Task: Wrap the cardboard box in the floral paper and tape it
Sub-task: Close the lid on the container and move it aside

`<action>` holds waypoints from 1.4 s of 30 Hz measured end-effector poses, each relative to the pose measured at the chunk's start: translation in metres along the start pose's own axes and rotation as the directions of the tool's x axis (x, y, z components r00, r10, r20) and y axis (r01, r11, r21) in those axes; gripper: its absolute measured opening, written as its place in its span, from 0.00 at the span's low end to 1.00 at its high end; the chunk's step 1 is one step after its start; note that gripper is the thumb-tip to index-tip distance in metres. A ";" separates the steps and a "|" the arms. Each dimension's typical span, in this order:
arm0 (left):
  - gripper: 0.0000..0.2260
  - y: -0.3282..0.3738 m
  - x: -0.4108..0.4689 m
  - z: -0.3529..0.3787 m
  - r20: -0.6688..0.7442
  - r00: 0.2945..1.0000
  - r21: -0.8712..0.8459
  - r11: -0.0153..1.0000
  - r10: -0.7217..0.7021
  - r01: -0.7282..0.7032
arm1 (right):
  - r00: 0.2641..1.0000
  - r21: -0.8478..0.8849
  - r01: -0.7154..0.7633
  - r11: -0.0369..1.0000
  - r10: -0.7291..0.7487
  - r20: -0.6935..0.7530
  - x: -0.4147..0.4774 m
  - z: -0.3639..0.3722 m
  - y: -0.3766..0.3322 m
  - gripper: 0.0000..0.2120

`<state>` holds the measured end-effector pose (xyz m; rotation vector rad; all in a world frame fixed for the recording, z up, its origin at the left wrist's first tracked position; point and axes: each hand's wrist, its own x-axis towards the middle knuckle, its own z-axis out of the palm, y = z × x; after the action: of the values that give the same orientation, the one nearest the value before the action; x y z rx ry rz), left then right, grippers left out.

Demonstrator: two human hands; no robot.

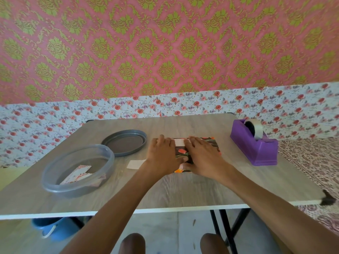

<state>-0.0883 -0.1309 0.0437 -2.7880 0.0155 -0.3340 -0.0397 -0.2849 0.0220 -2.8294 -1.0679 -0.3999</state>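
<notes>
Left hand (161, 154) and right hand (201, 156) both lie palm down on the box (180, 153), fingers extended and pressed flat. Neither hand is curled round anything. The thumbs meet near the front edge of the box.

The box sits at mid-table, slightly right of centre, and is covered in the dark floral paper (213, 144). No bare cardboard shows. A white strip (179, 142) shows on top between the two sets of fingers; I cannot tell whether it is tape or the paper's underside. The hands hide most of the top face, so the state of the seam cannot be confirmed.

Surroundings on the table (183, 191):
- A white slip (135, 164) lies flat just left of the left wrist, apart from the box.
- A grey lid (124, 143) lies to the left of the box, near it but not touching.
- A clear tub (77, 169) stands at the front left, next to the lid, with printed cards (77, 174) in it.
- A purple dispenser (256, 149) stands to the right of the box, apart from it, with a tape roll (255, 128) mounted at its far end.

A blue bucket (53, 230) stands below the table at the left. A patterned cloth (311, 162) lies beyond the table's right edge. Nothing lies between the hands and the dispenser.
</notes>
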 end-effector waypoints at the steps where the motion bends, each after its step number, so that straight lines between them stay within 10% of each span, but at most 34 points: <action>1: 0.36 -0.002 0.002 0.002 0.050 0.999 0.022 1.000 -0.002 0.001 | 1.000 0.003 0.006 1.000 -0.006 0.008 0.000 0.000 0.001 0.43; 20: 0.21 -0.001 -0.009 0.010 -0.160 0.986 0.014 0.998 0.055 -0.053 | 0.978 0.109 0.049 0.993 -0.025 -0.209 -0.004 0.015 0.017 0.41; 25: 0.14 0.000 -0.014 0.012 -0.228 0.974 -0.225 0.973 0.003 -0.056 | 0.931 0.294 0.098 0.951 0.017 -0.364 -0.010 0.017 0.023 0.28; 33: 0.17 -0.027 -0.008 0.013 -0.180 0.983 -0.570 0.818 -0.027 -0.082 | 0.957 0.272 0.099 0.957 -0.016 -0.290 0.001 0.008 0.022 0.35; 42: 0.32 -0.027 0.002 0.009 0.034 0.990 -0.092 0.987 0.134 -0.130 | 0.999 -0.148 0.010 0.989 -0.017 -0.049 0.008 0.004 0.005 0.49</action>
<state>-0.0853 -0.1031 0.0446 -2.8636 0.2100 -0.2503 -0.0299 -0.2836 0.0204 -2.9234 -1.0917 -0.5709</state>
